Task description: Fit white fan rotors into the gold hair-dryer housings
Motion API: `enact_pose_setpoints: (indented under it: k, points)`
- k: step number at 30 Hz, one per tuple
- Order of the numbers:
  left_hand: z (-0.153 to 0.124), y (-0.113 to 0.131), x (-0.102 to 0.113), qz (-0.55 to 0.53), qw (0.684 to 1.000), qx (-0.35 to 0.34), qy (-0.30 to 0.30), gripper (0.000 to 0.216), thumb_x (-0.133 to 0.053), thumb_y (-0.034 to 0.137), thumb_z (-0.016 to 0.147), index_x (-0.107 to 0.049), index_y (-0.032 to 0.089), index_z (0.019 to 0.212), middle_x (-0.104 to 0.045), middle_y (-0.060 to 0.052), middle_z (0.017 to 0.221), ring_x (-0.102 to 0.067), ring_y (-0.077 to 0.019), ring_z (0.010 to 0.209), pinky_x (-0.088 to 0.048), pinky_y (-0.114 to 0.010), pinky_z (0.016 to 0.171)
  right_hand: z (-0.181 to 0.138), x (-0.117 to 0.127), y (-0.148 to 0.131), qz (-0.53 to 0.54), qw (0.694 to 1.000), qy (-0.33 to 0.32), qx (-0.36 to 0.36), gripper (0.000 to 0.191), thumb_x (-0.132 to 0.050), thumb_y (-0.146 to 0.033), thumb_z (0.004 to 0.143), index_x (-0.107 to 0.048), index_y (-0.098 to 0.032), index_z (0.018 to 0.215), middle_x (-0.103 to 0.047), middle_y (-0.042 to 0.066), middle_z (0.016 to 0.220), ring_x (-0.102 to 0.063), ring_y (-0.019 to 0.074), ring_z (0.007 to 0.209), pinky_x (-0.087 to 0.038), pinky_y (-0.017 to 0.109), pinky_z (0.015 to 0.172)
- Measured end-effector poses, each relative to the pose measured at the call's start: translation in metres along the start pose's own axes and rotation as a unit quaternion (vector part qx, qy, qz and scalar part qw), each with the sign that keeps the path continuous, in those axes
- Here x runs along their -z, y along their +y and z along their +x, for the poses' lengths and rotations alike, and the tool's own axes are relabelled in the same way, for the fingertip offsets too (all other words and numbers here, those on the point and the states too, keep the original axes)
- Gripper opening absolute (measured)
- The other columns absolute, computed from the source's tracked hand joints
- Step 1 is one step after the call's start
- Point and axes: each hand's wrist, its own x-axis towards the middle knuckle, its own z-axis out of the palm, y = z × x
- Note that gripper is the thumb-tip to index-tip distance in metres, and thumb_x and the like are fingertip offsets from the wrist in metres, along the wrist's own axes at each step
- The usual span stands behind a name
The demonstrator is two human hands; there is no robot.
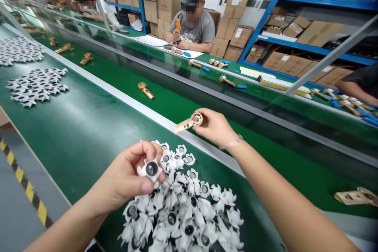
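Between the thumb and fingers of my left hand (130,173) is a small white fan blade (151,168), its dark round hub facing me. My right hand (217,126) grips a gold handheld fan housing (189,122) by its round head, the handle pointing left. That housing is above the white edge strip beside the conveyor belt. Below and right of my left hand lies a loose pile of white fan blades (180,208) on the green table (97,126). The two held parts are apart from each other.
More gold housings (146,90) lie spaced along the green belt (118,73), one (354,197) at the right. Rows of fan blades (37,84) sit at the left. Across the line, a person (191,19) holds an orange tool (178,23). A slanted metal post (330,57) stands at right.
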Motion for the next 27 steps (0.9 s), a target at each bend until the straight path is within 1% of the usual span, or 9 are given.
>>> enact_pose_setpoints:
  k: [2, 5, 8, 10, 13, 15, 17, 22, 27]
  points:
    - [0.006, 0.002, -0.008, 0.025, 1.000, -0.001, -0.001, 0.036, -0.091, 0.019, 0.065, -0.062, 0.018, 0.087, -0.058, 0.002, 0.093, -0.069, -0.0103, 0.069, -0.056, -0.018, 0.062, -0.050, 0.011, -0.015, 0.032, 0.999, -0.008, 0.022, 0.034, -0.068, -0.022, 0.085, -0.062, -0.019, 0.119, -0.070, 0.005, 0.109, -0.067, 0.0168, 0.093, -0.054, 0.028, 0.083]
    - [0.014, 0.001, -0.026, 0.072, 0.997, -0.011, -0.013, 0.035, -0.091, 0.017, 0.063, -0.066, 0.018, 0.087, -0.061, 0.002, 0.087, -0.067, -0.0101, 0.067, -0.055, -0.018, 0.059, -0.115, 0.019, -0.038, 0.104, 0.993, 0.003, 0.055, 0.037, -0.074, -0.027, 0.081, -0.064, -0.022, 0.116, -0.071, 0.003, 0.101, -0.067, 0.0181, 0.087, -0.056, 0.029, 0.077]
    - [0.017, -0.006, -0.046, 0.121, 0.991, -0.027, -0.042, 0.043, -0.095, 0.018, 0.056, -0.070, 0.019, 0.091, -0.064, 0.000, 0.087, -0.064, -0.0096, 0.064, -0.055, -0.019, 0.057, -0.152, 0.016, -0.054, 0.161, 0.984, 0.051, 0.056, 0.041, -0.074, -0.028, 0.081, -0.061, -0.026, 0.120, -0.071, 0.004, 0.106, -0.069, 0.0201, 0.091, -0.058, 0.028, 0.073]
    - [0.017, -0.010, -0.056, 0.158, 0.985, -0.047, -0.053, 0.048, -0.096, 0.020, 0.051, -0.072, 0.019, 0.092, -0.064, -0.001, 0.088, -0.062, -0.0104, 0.066, -0.055, -0.020, 0.058, -0.163, 0.011, -0.059, 0.174, 0.981, 0.074, 0.045, 0.045, -0.074, -0.029, 0.081, -0.060, -0.027, 0.123, -0.070, 0.006, 0.111, -0.069, 0.0218, 0.096, -0.059, 0.027, 0.072]
    - [0.015, -0.013, -0.067, 0.210, 0.972, -0.090, -0.053, 0.051, -0.097, 0.024, 0.047, -0.075, 0.019, 0.092, -0.065, -0.003, 0.086, -0.063, -0.0131, 0.072, -0.055, -0.020, 0.060, -0.167, 0.007, -0.058, 0.177, 0.981, 0.073, 0.039, 0.046, -0.073, -0.034, 0.083, -0.058, -0.028, 0.126, -0.069, 0.006, 0.114, -0.068, 0.0223, 0.100, -0.059, 0.029, 0.077]
    - [0.015, -0.012, -0.072, 0.234, 0.964, -0.114, -0.053, 0.052, -0.097, 0.025, 0.045, -0.076, 0.019, 0.092, -0.065, -0.002, 0.084, -0.062, -0.0118, 0.069, -0.054, -0.018, 0.059, -0.168, 0.008, -0.055, 0.179, 0.981, 0.069, 0.044, 0.046, -0.072, -0.035, 0.085, -0.056, -0.030, 0.128, -0.068, 0.005, 0.118, -0.067, 0.0221, 0.103, -0.059, 0.029, 0.081]
    - [0.014, -0.011, -0.075, 0.250, 0.959, -0.126, -0.051, 0.051, -0.097, 0.025, 0.043, -0.076, 0.018, 0.090, -0.065, -0.002, 0.081, -0.060, -0.0102, 0.065, -0.054, -0.017, 0.057, -0.169, 0.009, -0.053, 0.181, 0.980, 0.066, 0.051, 0.046, -0.071, -0.035, 0.087, -0.054, -0.032, 0.129, -0.066, 0.005, 0.122, -0.066, 0.0223, 0.106, -0.059, 0.028, 0.080]
    - [0.010, -0.012, -0.077, 0.221, 0.968, -0.113, -0.029, 0.050, -0.097, 0.029, 0.045, -0.076, 0.018, 0.089, -0.063, -0.001, 0.081, -0.062, -0.0102, 0.064, -0.055, -0.016, 0.055, -0.170, 0.011, -0.053, 0.178, 0.981, 0.038, 0.065, 0.046, -0.071, -0.034, 0.087, -0.054, -0.033, 0.129, -0.065, 0.005, 0.121, -0.066, 0.0233, 0.106, -0.060, 0.029, 0.079]
    - [0.007, -0.016, -0.074, 0.198, 0.972, -0.118, -0.037, 0.051, -0.097, 0.028, 0.045, -0.077, 0.020, 0.091, -0.064, 0.000, 0.079, -0.062, -0.0096, 0.062, -0.054, -0.016, 0.054, -0.173, 0.011, -0.055, 0.174, 0.982, 0.038, 0.056, 0.048, -0.071, -0.034, 0.087, -0.052, -0.036, 0.131, -0.064, 0.004, 0.121, -0.066, 0.0228, 0.106, -0.061, 0.027, 0.075]
